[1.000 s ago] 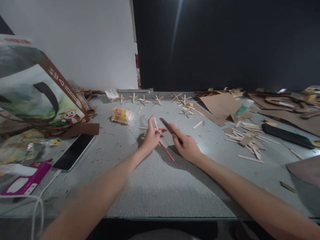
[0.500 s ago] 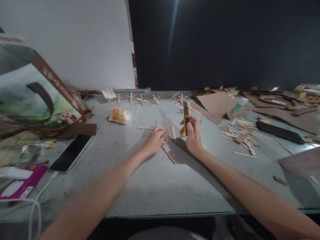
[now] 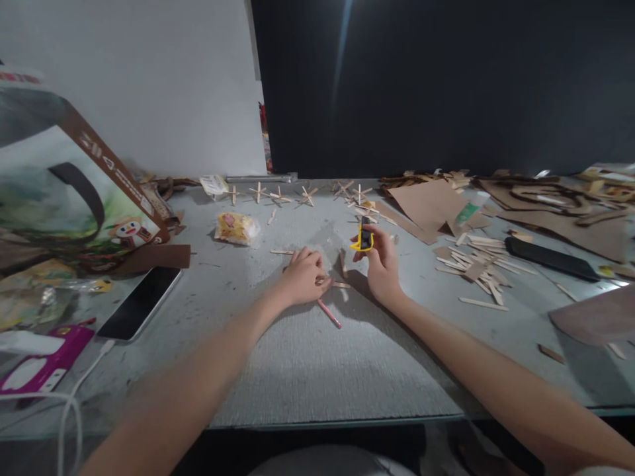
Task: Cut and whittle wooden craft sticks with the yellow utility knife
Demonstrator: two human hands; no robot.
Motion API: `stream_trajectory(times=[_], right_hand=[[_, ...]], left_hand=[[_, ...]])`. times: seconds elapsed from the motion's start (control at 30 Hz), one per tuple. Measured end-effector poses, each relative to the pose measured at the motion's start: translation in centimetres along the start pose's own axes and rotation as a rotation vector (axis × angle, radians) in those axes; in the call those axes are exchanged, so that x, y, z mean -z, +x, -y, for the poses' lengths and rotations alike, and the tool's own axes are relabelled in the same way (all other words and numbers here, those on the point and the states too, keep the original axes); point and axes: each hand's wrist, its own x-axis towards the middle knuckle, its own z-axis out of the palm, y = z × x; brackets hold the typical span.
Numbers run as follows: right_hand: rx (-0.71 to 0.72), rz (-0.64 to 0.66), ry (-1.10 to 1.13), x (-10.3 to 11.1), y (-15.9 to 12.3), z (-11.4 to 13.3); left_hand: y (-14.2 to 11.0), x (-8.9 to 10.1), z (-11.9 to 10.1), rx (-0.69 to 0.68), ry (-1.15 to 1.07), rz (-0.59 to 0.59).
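Note:
My left hand (image 3: pixel 305 274) is closed low over the table, its fingers pinching a small wooden craft stick (image 3: pixel 341 285) that pokes out to the right. Part of that stick is hidden by the fingers. Just below lies a pink pencil (image 3: pixel 329 313). Behind the hand, another craft stick (image 3: pixel 280 251) juts out on the left. In my right hand (image 3: pixel 384 268), raised above the table, is a yellow and black utility knife (image 3: pixel 366 237), gripped between thumb and fingers. Between the hands rests a short stick piece (image 3: pixel 343 262).
Several crossed-stick shapes (image 3: pixel 307 196) line the back. A yellow packet (image 3: pixel 237 229) sits left of them. On the right are a pile of sticks (image 3: pixel 479 268), a black case-like object (image 3: pixel 551 258) and cardboard (image 3: pixel 421 205). A phone (image 3: pixel 141 304) lies left, beside a printed bag (image 3: pixel 59 178).
My left hand has shifted slightly left and turned, and a stick now shows at its fingertips. My right hand has tilted the utility knife, which looks shorter from here.

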Motion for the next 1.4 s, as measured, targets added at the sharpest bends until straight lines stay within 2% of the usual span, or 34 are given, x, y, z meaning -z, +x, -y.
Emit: stream_trajectory(times=[0.13,0.3,0.47,0.57,0.7,0.83,0.9,1.03,1.17,1.3,1.4], right_hand=[[-0.005,0.03,-0.01,-0.2,-0.2,0.1],[-0.033,-0.001,-0.053,-0.3,-0.1,0.0],[-0.077,-0.057,-0.011,-0.3,0.2,-0.2],[-0.11,-0.065,0.039,0.0,0.6,-0.2],[-0.153,-0.08,0.028,0.6,1.0,0.0],[-0.072,-0.088,-0.143,0.9,1.4,0.2],[-0.059,-0.092,-0.152,0.7,1.6,0.1],[-0.139,-0.058,0.067,0.0,2.0,0.2],[-0.203,-0.067,0.334,-0.8,2.0,1.5],[-0.282,0.009,0.407,-1.8,1.4,3.0],[-0.289,-0.037,0.419,-3.0,1.0,3.5]], left_hand=[[-0.1,0.2,-0.6,0.136,0.098,-0.104],[-0.9,0.0,-2.7,0.301,0.175,-0.217],[-1.8,-1.2,-5.3,0.326,0.084,-0.155],[-1.8,-1.8,-6.0,0.281,0.011,-0.163],[-1.5,-1.9,-5.8,0.222,-0.079,-0.193],[-1.2,-2.1,-5.2,0.238,-0.101,-0.226],[-1.0,-2.3,-5.0,0.249,-0.115,-0.242],[-0.7,-2.6,-4.8,0.274,-0.168,-0.259],[-0.6,-2.7,-4.7,0.308,-0.214,-0.279],[-0.7,-2.8,-4.4,0.333,-0.235,-0.284],[-0.8,-2.9,-4.2,0.295,-0.228,-0.263]])
